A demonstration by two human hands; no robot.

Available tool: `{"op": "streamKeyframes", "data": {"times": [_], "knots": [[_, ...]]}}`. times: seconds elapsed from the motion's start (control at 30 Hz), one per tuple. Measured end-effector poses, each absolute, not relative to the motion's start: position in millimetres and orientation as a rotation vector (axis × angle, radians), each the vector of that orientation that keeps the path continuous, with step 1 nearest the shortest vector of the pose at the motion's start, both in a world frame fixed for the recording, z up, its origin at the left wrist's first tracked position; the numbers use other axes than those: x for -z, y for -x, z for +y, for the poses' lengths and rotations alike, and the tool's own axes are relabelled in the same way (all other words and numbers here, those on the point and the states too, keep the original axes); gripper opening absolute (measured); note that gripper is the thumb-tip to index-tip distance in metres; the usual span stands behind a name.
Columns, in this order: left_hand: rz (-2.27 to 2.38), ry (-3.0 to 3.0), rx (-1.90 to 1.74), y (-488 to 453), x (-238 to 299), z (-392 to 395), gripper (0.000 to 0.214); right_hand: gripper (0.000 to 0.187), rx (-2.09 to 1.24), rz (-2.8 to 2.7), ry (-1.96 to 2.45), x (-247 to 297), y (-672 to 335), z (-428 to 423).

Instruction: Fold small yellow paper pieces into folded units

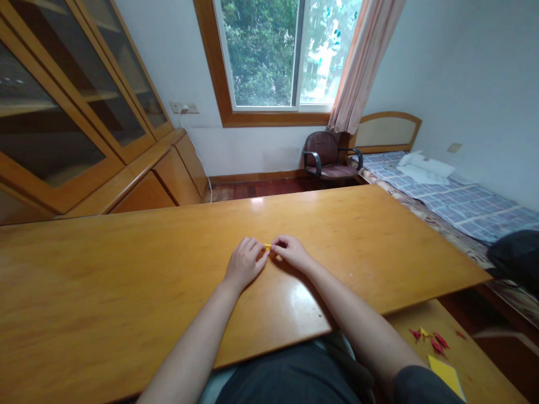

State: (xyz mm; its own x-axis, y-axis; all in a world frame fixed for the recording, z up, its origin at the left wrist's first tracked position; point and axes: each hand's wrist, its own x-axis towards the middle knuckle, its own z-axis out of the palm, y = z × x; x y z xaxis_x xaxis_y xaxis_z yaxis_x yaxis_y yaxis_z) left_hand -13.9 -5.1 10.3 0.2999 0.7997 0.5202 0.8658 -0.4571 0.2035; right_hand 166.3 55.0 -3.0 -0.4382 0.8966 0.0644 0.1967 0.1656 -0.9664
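Between my two hands, over the middle of the wooden table [168, 269], is a small piece of folded yellow paper [268, 247]. My left hand [246, 262] rests on the tabletop with its fingers closed on the left side of the paper. From the other side, my right hand [291, 252] pinches the right end between thumb and forefinger. The fingers cover most of the paper, so its full shape is hidden.
On a lower surface at the right lie several small red and yellow folded paper pieces [438, 343] beside a yellow paper stack [446, 376]. A brown armchair [324, 154] stands beyond the table, a bed [475, 202] to the right, a glass-doored cabinet [122, 163] to the left.
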Motion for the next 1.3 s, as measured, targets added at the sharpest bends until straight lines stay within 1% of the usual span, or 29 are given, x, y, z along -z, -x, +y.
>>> {"op": "streamKeyframes", "data": {"times": [0.47,0.7,0.73,0.83,0.9,1.13,1.3], "knots": [[-1.566,2.451,0.883,13.9,-10.2,-3.6,0.01,0.008,-1.157,-1.888,1.052,-0.7,-165.7,53.8],[-1.592,2.485,0.989,16.5,-6.3,-2.2,0.01,0.01,-1.129,-1.894,0.985,-2.6,-167.4,52.3],[-1.604,2.486,1.002,17.0,-6.2,-2.2,0.011,0.011,-1.159,-1.873,0.965,-2.8,-167.6,51.8],[-1.644,2.488,1.036,17.7,-6.5,-2.7,0.011,0.024,-1.267,-1.788,0.902,-2.9,-168.2,49.8],[-1.665,2.51,1.057,17.8,-6.5,-3.2,0.011,0.027,-1.261,-1.767,0.879,-3.2,-168.9,48.3],[-1.685,2.58,1.167,19.4,-5.0,-2.8,0.011,0.01,-1.0,-1.924,0.778,-6.2,-173.5,48.3],[-1.679,2.613,1.265,19.4,-6.5,-2.5,0.012,0.008,-0.939,-1.951,0.759,-6.2,-173.3,48.8]]}}
